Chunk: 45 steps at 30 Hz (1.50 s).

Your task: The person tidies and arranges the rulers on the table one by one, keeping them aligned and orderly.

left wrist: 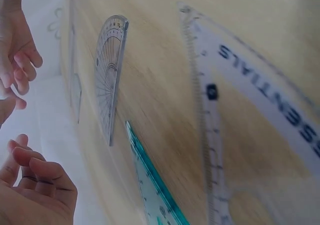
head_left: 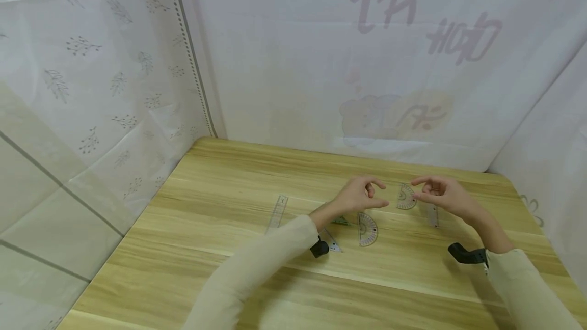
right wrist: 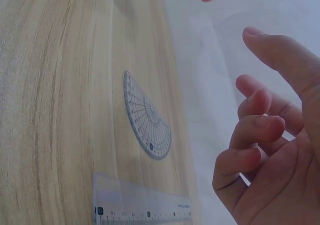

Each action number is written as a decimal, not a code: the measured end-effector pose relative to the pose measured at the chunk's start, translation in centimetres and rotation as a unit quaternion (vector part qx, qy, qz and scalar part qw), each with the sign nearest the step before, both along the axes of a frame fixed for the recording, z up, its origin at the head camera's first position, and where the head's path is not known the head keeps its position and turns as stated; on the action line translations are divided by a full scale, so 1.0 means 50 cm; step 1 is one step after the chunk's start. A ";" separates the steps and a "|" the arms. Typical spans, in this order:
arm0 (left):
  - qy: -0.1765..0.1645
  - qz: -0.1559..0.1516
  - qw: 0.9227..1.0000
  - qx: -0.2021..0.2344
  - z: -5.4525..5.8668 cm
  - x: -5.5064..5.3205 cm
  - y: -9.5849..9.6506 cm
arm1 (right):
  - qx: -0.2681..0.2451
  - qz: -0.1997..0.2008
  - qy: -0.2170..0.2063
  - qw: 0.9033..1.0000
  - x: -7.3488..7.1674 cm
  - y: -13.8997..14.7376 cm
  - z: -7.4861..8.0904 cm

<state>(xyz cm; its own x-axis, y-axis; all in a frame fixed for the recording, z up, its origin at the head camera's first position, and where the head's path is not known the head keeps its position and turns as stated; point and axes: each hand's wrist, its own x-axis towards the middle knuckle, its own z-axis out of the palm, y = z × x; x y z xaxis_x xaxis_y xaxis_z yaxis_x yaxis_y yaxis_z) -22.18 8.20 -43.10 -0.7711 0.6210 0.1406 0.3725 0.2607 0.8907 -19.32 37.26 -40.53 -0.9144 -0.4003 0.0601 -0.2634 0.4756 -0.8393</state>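
Observation:
Above the table, my left hand (head_left: pixel 357 196) hovers with thumb and index finger apart and nothing between them. Facing it across a gap, my right hand (head_left: pixel 447 198) is held the same way, its other fingers loosely bent. One clear protractor (head_left: pixel 405 197) lies between and below the hands; another protractor (head_left: pixel 368 229) is nearer, below the left hand. Under the left forearm are a green-edged set square (left wrist: pixel 155 185) and a clear set square (left wrist: pixel 212 130) with printed letters. A clear ruler (right wrist: pixel 140 202) rests below the right hand, partly hidden by it in the head view.
Left of the left forearm, a second clear ruler (head_left: pixel 277 213) lies on the wooden table (head_left: pixel 183 248). White printed cloth (head_left: pixel 275 65) hangs behind the table and at both sides. Dark cameras (head_left: pixel 465 254) are strapped to the wrists.

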 end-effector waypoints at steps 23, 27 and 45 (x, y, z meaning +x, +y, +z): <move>-0.039 0.087 0.993 -0.075 -0.011 0.011 0.106 | 0.074 -0.032 -0.055 0.995 -0.034 0.036 -0.017; -0.040 0.102 0.990 -0.087 -0.012 0.017 0.122 | 0.091 -0.031 -0.062 0.993 -0.041 0.041 -0.019; -0.065 0.153 0.977 -0.131 -0.019 0.021 0.148 | 0.100 -0.001 -0.089 0.991 -0.076 0.032 -0.013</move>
<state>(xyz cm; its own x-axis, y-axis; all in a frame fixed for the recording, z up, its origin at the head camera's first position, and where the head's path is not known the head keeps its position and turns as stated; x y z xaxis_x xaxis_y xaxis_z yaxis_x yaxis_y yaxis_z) -21.14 15.58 -44.04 -0.9269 0.3610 -0.1028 0.1306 0.5669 0.8133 -23.13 38.88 -41.17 -0.9044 -0.3858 -0.1824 -0.1184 0.6375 -0.7613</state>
